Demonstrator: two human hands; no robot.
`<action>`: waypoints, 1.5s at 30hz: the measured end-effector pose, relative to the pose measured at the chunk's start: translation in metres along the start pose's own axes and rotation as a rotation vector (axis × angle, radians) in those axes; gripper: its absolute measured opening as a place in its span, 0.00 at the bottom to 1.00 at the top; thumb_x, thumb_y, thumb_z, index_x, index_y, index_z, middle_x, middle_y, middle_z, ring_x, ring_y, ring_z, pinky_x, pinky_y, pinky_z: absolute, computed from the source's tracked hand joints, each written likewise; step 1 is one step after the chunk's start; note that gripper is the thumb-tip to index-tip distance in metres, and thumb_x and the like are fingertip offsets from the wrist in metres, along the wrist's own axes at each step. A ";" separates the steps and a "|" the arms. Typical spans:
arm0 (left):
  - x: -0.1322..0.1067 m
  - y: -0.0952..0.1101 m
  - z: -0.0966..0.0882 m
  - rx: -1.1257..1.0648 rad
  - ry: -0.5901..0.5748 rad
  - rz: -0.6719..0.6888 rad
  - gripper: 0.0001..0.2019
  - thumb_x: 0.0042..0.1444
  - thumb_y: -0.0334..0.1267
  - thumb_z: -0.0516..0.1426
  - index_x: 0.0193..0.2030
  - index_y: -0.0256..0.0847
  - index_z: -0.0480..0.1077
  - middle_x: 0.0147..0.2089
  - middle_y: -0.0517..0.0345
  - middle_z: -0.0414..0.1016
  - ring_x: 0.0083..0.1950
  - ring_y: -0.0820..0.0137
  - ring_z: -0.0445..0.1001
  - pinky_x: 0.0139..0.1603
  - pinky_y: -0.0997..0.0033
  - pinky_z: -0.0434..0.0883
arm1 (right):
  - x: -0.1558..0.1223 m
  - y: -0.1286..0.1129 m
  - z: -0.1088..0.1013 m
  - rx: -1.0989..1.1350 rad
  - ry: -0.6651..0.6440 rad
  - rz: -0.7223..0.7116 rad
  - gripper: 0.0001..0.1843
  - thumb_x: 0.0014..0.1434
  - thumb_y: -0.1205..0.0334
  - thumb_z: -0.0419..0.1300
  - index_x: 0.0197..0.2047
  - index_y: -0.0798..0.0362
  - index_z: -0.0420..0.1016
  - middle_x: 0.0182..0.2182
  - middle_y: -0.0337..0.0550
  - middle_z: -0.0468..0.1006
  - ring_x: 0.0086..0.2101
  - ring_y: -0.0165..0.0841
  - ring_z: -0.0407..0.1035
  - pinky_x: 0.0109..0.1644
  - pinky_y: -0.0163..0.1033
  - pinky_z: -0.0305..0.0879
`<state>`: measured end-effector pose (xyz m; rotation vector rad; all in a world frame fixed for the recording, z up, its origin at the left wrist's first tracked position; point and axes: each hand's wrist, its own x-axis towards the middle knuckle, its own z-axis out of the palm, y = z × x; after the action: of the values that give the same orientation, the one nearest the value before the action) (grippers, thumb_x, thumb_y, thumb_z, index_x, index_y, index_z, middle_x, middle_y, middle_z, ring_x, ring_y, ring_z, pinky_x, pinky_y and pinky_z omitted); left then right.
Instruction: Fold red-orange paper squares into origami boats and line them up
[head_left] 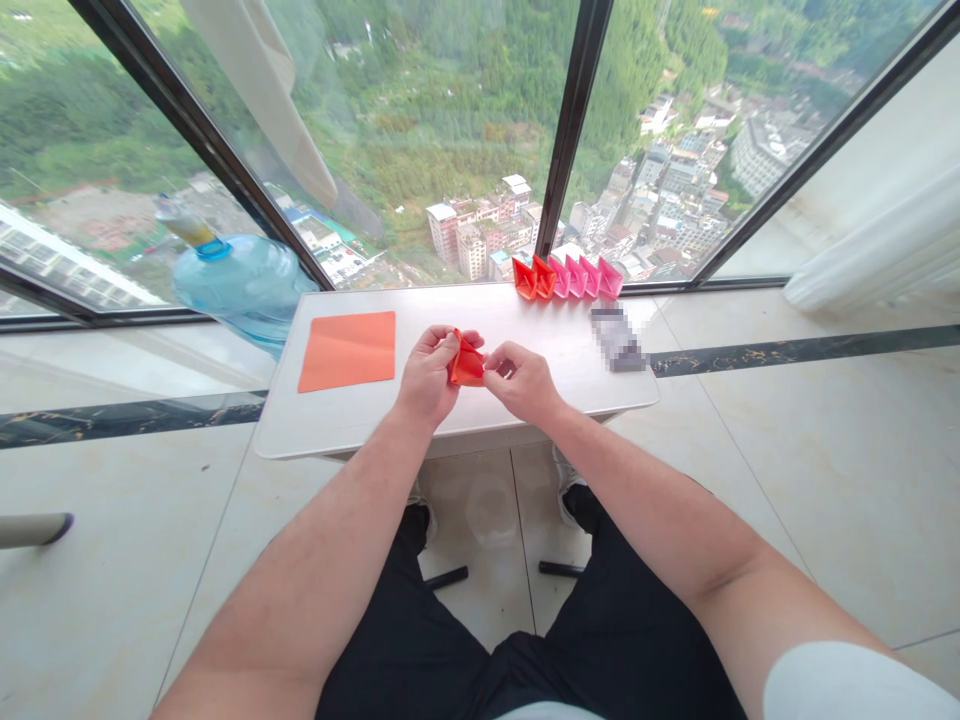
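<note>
A small folded piece of red-orange paper (469, 364) is held up over the front middle of the white table (352, 420). My left hand (433, 372) grips its left side, with the thumb on top. At its lower right corner, the fingertips of my right hand (521, 378) pinch the edge. Flat on the table to the left lies a stack or sheet of orange paper (347, 350). Along the back edge stands a row of folded paper pieces, red ones (534, 279) at the left and pink ones (587, 278) at the right.
A blurred-out flat object (619, 338) lies at the table's right end. Behind the table's left corner is a big blue water bottle (240, 285). Windows with dark frames (574, 120) rise right behind the table. My legs (375, 630) are in front of it.
</note>
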<state>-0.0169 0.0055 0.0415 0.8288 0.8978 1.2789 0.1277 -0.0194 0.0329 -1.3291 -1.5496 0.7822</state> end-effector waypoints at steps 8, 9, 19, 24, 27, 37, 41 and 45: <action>-0.001 -0.004 0.002 -0.003 -0.046 -0.010 0.20 0.47 0.49 0.69 0.37 0.45 0.64 0.44 0.56 0.81 0.48 0.61 0.79 0.44 0.60 0.75 | 0.005 0.002 0.001 0.120 -0.051 0.064 0.13 0.49 0.65 0.59 0.38 0.53 0.81 0.29 0.37 0.80 0.28 0.29 0.69 0.36 0.36 0.68; -0.002 -0.004 0.003 0.007 -0.045 -0.012 0.20 0.47 0.49 0.69 0.37 0.45 0.64 0.44 0.56 0.81 0.48 0.61 0.79 0.45 0.60 0.75 | 0.005 0.002 0.002 0.132 -0.056 0.082 0.12 0.50 0.63 0.60 0.38 0.53 0.81 0.29 0.38 0.81 0.29 0.30 0.70 0.36 0.36 0.68; -0.011 -0.012 0.013 0.081 -0.086 -0.103 0.20 0.45 0.48 0.69 0.36 0.42 0.66 0.43 0.54 0.82 0.39 0.65 0.79 0.35 0.68 0.74 | 0.003 0.011 0.016 0.122 -0.062 0.227 0.22 0.52 0.46 0.64 0.18 0.53 0.68 0.16 0.33 0.66 0.23 0.27 0.63 0.27 0.32 0.59; -0.009 -0.018 0.015 0.126 -0.052 -0.104 0.17 0.47 0.47 0.67 0.37 0.42 0.67 0.45 0.53 0.81 0.35 0.66 0.78 0.28 0.71 0.71 | -0.001 0.014 0.025 0.043 -0.017 0.223 0.21 0.53 0.49 0.61 0.17 0.51 0.63 0.16 0.32 0.64 0.21 0.26 0.59 0.25 0.33 0.54; -0.009 -0.020 0.015 0.096 0.005 -0.103 0.18 0.50 0.48 0.65 0.43 0.43 0.69 0.45 0.52 0.82 0.39 0.64 0.79 0.31 0.69 0.73 | -0.002 0.009 0.026 0.029 0.009 0.194 0.20 0.53 0.52 0.61 0.17 0.51 0.62 0.16 0.32 0.63 0.22 0.26 0.59 0.25 0.33 0.53; -0.002 -0.029 0.015 0.018 0.042 -0.116 0.13 0.53 0.47 0.63 0.35 0.38 0.75 0.38 0.52 0.82 0.37 0.66 0.78 0.39 0.66 0.75 | 0.006 0.018 0.023 -0.003 -0.042 0.205 0.15 0.50 0.53 0.62 0.19 0.51 0.67 0.17 0.31 0.66 0.23 0.27 0.59 0.28 0.33 0.54; 0.004 -0.025 0.016 -0.060 0.047 -0.078 0.12 0.53 0.46 0.63 0.32 0.39 0.71 0.37 0.52 0.82 0.35 0.68 0.78 0.42 0.65 0.75 | 0.010 0.016 0.018 -0.027 -0.075 0.163 0.08 0.48 0.56 0.64 0.24 0.51 0.73 0.21 0.32 0.72 0.25 0.28 0.63 0.31 0.34 0.57; 0.007 -0.025 0.016 -0.068 0.050 -0.070 0.14 0.54 0.47 0.63 0.30 0.39 0.68 0.36 0.51 0.82 0.37 0.66 0.80 0.43 0.64 0.75 | 0.012 0.014 0.014 -0.049 -0.108 0.179 0.07 0.50 0.57 0.62 0.25 0.51 0.76 0.22 0.34 0.75 0.26 0.29 0.66 0.31 0.34 0.59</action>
<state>0.0090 0.0094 0.0254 0.7092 0.9107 1.2671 0.1202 -0.0032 0.0176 -1.4981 -1.5571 0.9450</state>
